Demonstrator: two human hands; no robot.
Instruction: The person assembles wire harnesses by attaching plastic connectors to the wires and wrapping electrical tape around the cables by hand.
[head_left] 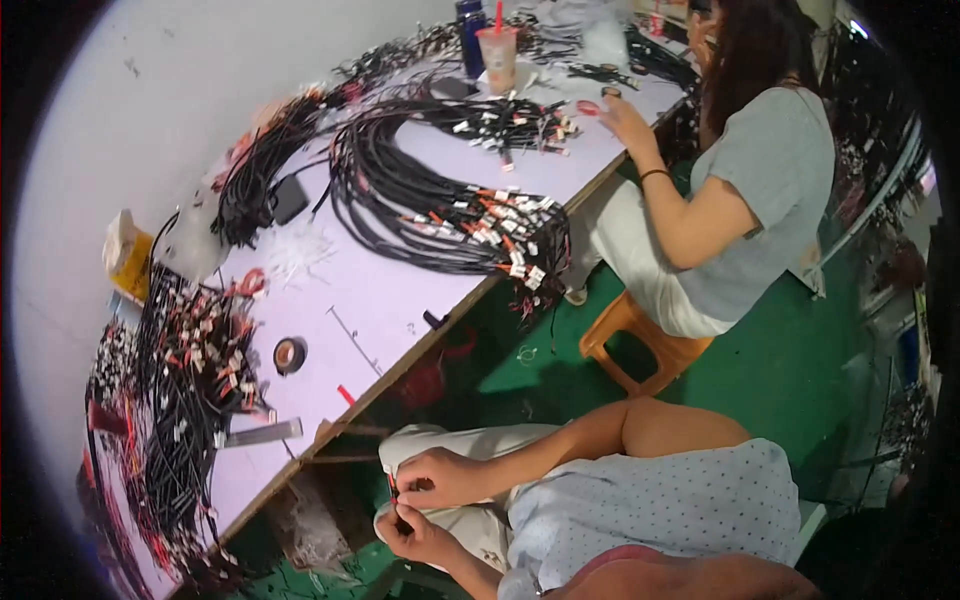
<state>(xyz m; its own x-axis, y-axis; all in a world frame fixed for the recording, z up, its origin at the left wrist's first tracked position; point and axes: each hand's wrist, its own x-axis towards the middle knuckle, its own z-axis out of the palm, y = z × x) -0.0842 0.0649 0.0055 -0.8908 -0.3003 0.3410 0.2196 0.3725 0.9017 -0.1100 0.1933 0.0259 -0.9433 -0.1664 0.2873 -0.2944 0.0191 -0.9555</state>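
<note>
Dotted shirt (pixel 650 500) closest, left hand (pixel 428 543) and right hand (pixel 445 478) pinch a slim red-dark piece (pixel 393 486).

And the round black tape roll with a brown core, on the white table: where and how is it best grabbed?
Probably pinch the round black tape roll across its outer wall, thumb and fingers on opposite sides, coming from above: it appears to lie flat on the white table, its hole facing up, with bare tabletop around it.

Orange stool (pixel 655 352) on green floor (pixel 765 375), right of centre
Cup (pixel 497 66) with red straw (pixel 498 15) beside dark blue bottle (pixel 470 40), top centre; yellow packet (pixel 133 268), far left
</note>
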